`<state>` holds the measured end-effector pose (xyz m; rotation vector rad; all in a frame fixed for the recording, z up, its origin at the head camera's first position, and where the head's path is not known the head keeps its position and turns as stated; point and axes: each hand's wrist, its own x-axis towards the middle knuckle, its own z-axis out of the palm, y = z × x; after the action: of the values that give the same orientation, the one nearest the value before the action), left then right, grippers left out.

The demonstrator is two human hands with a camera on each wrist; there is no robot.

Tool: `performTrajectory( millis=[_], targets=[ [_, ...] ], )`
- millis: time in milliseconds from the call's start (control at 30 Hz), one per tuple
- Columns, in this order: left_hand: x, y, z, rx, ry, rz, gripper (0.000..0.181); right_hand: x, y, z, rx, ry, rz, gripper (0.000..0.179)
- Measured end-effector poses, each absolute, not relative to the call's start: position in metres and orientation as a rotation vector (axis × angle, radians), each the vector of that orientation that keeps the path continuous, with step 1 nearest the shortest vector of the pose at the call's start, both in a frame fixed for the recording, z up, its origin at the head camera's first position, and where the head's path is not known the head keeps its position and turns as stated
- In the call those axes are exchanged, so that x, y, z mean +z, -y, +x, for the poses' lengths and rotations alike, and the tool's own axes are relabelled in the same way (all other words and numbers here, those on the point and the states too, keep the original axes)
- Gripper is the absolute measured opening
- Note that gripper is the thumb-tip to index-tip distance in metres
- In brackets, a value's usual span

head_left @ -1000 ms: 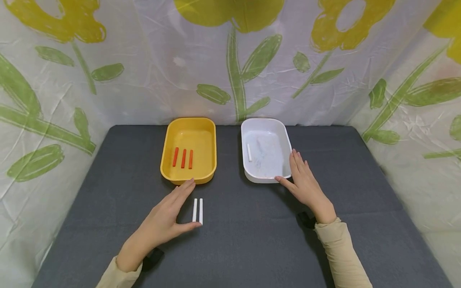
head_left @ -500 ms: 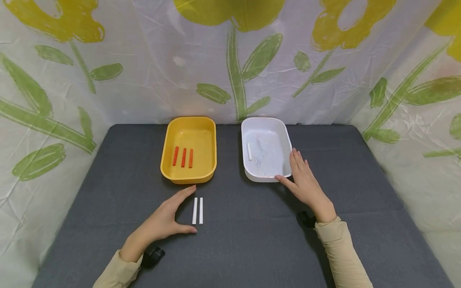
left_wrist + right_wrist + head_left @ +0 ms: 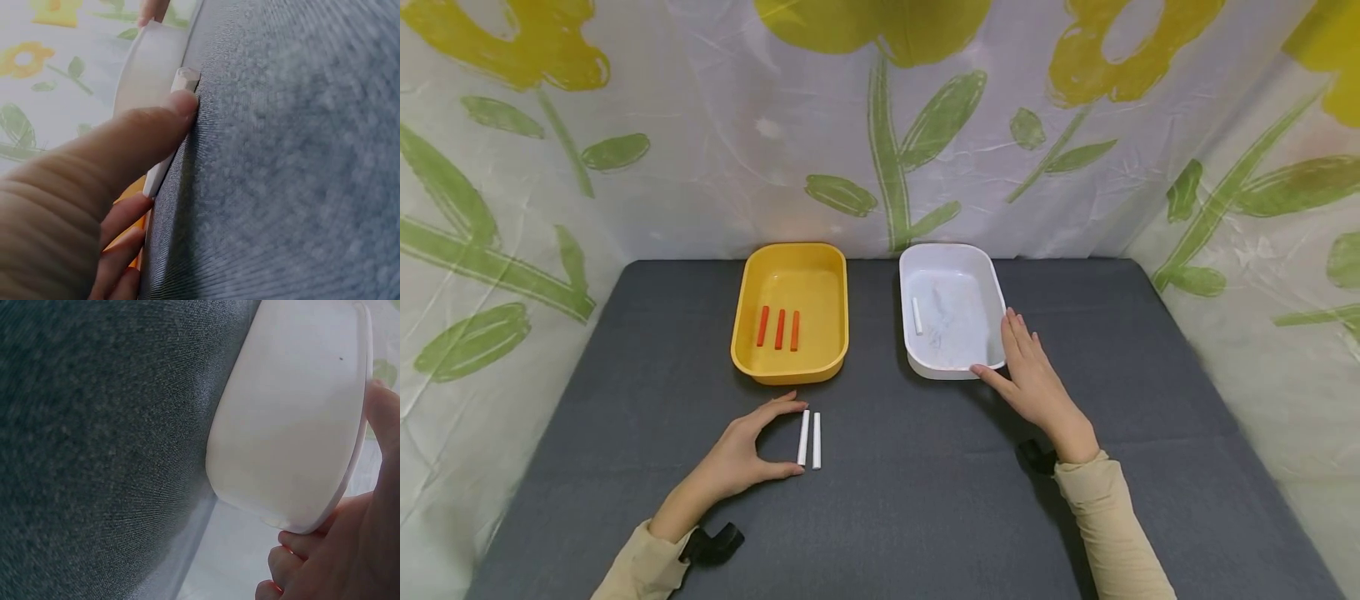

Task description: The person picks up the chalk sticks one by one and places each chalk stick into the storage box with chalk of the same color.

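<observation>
Two slim white chalk sticks lie side by side on the dark cloth. My left hand (image 3: 741, 454) is at the left chalk stick (image 3: 803, 438), thumb on its near end and a fingertip at its far end. In the left wrist view the thumb (image 3: 182, 103) and fingers bracket this stick lengthwise. The other chalk stick (image 3: 817, 442) lies just to its right, untouched. My right hand (image 3: 1037, 387) rests against the white tub (image 3: 951, 373), fingers straight along its right side and thumb at the front rim. In the right wrist view the tub's wall (image 3: 287, 425) fills the middle.
A yellow tub (image 3: 790, 371) stands behind the left hand, with three red sticks (image 3: 778, 330) inside. One white stick (image 3: 917, 317) lies in the white tub. A flower-printed sheet (image 3: 715, 167) rises behind the table's far edge (image 3: 692, 263).
The left hand has drawn back from the yellow tub's front and lowered to the left chalk stick, its thumb and fingertip coming onto the two ends. The right hand stays at the white tub.
</observation>
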<state>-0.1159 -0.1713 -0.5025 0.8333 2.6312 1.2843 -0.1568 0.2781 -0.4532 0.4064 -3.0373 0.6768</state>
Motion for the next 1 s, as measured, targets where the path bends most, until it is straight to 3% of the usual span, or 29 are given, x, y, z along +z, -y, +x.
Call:
performTrajectory(
  millis=[367, 700, 1000],
  targets=[
    [-0.505, 0.172, -0.115, 1.334, -2.631, 0.872, 0.081, -0.456, -0.279, -0.156, 0.674, 3.030, 0.412, 0.096],
    [-0.481, 0.165, -0.113, 1.301, -2.605, 0.867, 0.081, -0.458, -0.277, -0.153, 0.674, 3.026, 0.409, 0.096],
    [-0.458, 0.160, -0.121, 1.301, -2.656, 1.058, 0.083, -0.460, -0.278, -0.152, 0.668, 3.012, 0.414, 0.096]
  ],
)
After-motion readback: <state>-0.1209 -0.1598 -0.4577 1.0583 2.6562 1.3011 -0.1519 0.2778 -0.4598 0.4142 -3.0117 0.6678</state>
